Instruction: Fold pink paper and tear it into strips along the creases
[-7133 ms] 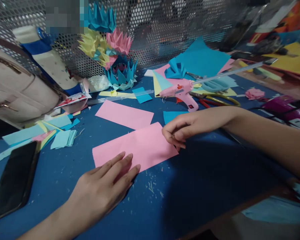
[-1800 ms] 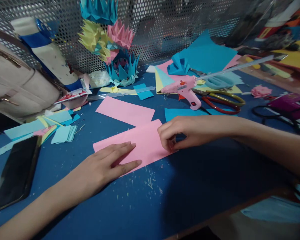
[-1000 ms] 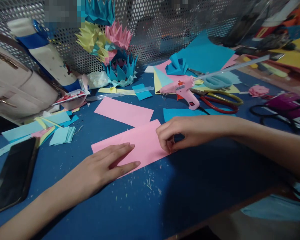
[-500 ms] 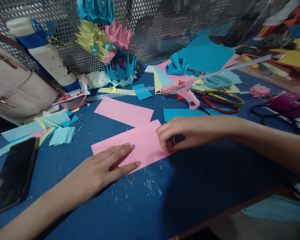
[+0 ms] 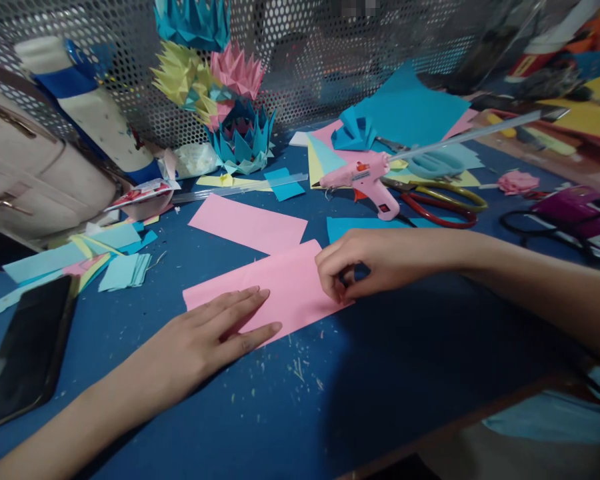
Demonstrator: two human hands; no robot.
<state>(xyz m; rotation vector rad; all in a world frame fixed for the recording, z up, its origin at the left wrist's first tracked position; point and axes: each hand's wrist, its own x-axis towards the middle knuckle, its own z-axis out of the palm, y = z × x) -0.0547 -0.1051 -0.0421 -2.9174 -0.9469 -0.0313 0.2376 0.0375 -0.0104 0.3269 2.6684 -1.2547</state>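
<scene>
A pink sheet of paper [image 5: 290, 287] lies on the blue table in front of me, its far edge curving up in a fold. My left hand [image 5: 215, 327] rests flat on its left part with the fingers stretched out. At the right end, my right hand [image 5: 347, 270] has its thumb and fingers pinched together on the paper's near right corner. Just beyond lies a second, flat pink paper strip [image 5: 247, 223]. A blue paper strip [image 5: 350, 228] shows partly behind my right hand.
A pink glue gun [image 5: 363, 177] with a long glue stick and red-and-yellow-handled scissors [image 5: 445, 203] lie behind my right hand. Folded paper flowers [image 5: 243, 137] stand at the back. At left are a phone [image 5: 27, 343], paper scraps [image 5: 125, 270], a bottle [image 5: 93, 113] and a bag [image 5: 35, 167].
My right hand has shifted very slightly to the right and up along the paper's edge. My left hand and the paper have stayed in place.
</scene>
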